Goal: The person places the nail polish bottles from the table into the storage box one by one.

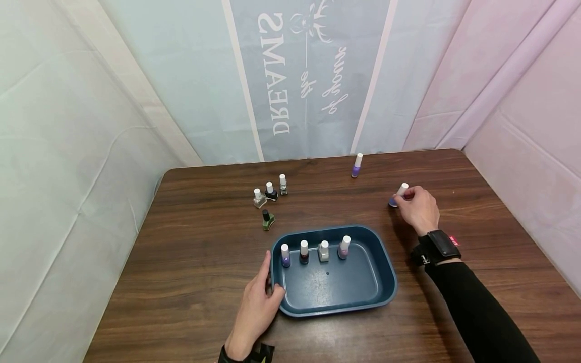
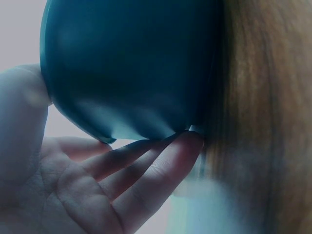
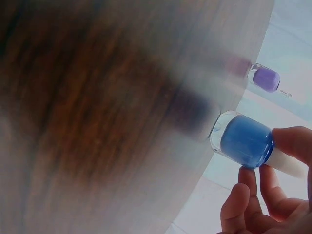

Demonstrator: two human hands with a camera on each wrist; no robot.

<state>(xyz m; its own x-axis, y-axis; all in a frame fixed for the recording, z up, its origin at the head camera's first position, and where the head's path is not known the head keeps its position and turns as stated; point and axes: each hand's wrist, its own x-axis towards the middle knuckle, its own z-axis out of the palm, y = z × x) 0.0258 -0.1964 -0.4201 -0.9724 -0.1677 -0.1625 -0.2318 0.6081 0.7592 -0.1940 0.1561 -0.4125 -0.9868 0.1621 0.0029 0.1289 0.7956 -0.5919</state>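
At the right of the table my right hand [image 1: 419,209] pinches a blue nail polish bottle [image 3: 246,141] with a white cap between thumb and fingers. In the right wrist view its base is at or close to the tabletop. My left hand [image 1: 257,307] grips the left side of a dark blue tray [image 1: 333,311], thumb over the rim and fingers against the outer wall [image 2: 131,73]. Inside the tray, a row of nail polish bottles stands along the back: purple [image 1: 285,256], dark red [image 1: 304,252], whitish [image 1: 324,251] and pinkish mauve [image 1: 344,248].
A purple bottle [image 1: 356,166] stands near the table's back edge. Behind the tray's left end are a clear bottle [image 1: 283,185], a black one [image 1: 271,192], a glittery one [image 1: 259,199] and a green one with a black cap [image 1: 268,221]. Fabric curtains [image 1: 313,75] surround the table.
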